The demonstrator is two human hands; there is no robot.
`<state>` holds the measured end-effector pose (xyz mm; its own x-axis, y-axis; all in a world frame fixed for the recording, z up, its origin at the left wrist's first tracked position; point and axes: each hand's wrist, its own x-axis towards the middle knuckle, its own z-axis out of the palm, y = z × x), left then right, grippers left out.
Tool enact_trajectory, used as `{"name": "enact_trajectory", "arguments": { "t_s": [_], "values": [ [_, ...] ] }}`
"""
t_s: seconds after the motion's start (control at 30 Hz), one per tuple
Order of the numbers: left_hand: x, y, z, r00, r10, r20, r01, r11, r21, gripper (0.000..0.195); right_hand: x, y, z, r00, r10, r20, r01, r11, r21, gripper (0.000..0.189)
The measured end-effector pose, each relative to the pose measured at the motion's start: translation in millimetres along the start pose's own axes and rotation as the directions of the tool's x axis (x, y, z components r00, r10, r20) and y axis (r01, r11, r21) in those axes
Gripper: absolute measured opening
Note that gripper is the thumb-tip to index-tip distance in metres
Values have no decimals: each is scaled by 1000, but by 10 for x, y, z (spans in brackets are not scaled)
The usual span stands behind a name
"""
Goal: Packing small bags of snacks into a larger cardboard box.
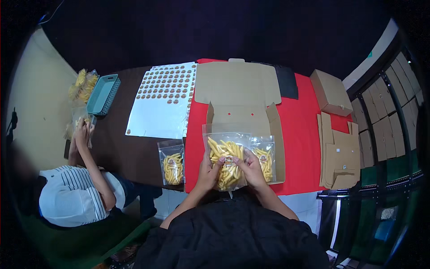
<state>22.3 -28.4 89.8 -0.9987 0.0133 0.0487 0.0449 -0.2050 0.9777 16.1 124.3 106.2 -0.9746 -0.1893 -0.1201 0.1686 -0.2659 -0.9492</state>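
Between my two hands is a clear zip bag of yellow stick-shaped snacks [225,175] with a round sticker on its front. My left hand [209,171] grips its left side and my right hand [252,169] its right side, both thumbs at the sticker. Behind the bag stands an open cardboard box [240,114], its lid folded back. A second stickered snack bag [264,159] lies in the box, just right of my right hand and partly hidden by it. Left of the box, another stickered snack bag [173,168] lies near the table's front edge.
Sticker sheets [158,114] lie left of the box. A teal basket [103,95] and more snack bags [83,84] are at the far left, where a co-worker [74,198] handles a bag. Flattened cardboard [341,154] and a closed carton [331,90] are at the right.
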Motion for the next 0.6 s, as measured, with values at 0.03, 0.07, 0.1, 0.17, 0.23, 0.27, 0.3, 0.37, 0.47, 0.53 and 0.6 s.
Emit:
{"name": "enact_trajectory", "arguments": {
  "t_s": [0.03, 0.07, 0.1, 0.17, 0.23, 0.27, 0.3, 0.37, 0.47, 0.53, 0.6],
  "values": [
    [-4, -9, -11, 1000, -22, 0, 22, 999, -35, 55, 7, 16, -5, 1000, 3, 3, -3, 1000, -3, 36],
    [-7, -20, -23, 999, -44, 1, 44, 997, -70, 56, 13, 28, -7, 1000, 15, -20, -15, 1000, 25, 36],
    [-12, -30, -40, 998, -64, 0, 64, 992, -104, 56, 19, 21, 9, 999, 29, -41, -27, 998, 53, 36],
    [-14, -37, -45, 994, -110, -19, 104, 976, -191, 60, 22, -24, 90, 999, 25, -38, -21, 994, 108, 35],
    [-16, 28, 18, 998, 21, -57, -17, 997, 78, 66, 32, -5, 127, 994, -106, -38, 108, 993, 51, 41],
    [-45, 83, 37, 998, -38, -52, 43, 994, 103, 72, 30, -31, 143, 997, -53, -55, 58, 994, 91, 36],
    [-49, 97, 32, 998, -38, -57, 44, 994, 103, 72, 31, -56, 145, 997, -51, -50, 55, 994, 90, 36],
    [-53, 108, 9, 999, -38, -1, 38, 991, 128, 74, 29, -82, 122, 998, 56, -42, -52, 994, 95, 36],
    [-70, 35, -60, 996, -63, 68, 50, 983, 176, 82, -1, -60, 113, 996, 83, -34, -77, 986, 150, 31],
    [-80, 18, -60, 993, -43, 112, 24, 986, 165, 84, -27, -76, 117, 993, 107, -45, -96, 976, 197, 28],
    [-90, 5, -55, 993, -29, 114, 7, 980, 197, 84, -5, -24, 49, 991, 117, -59, -103, 973, 207, 31]
  ]
}}
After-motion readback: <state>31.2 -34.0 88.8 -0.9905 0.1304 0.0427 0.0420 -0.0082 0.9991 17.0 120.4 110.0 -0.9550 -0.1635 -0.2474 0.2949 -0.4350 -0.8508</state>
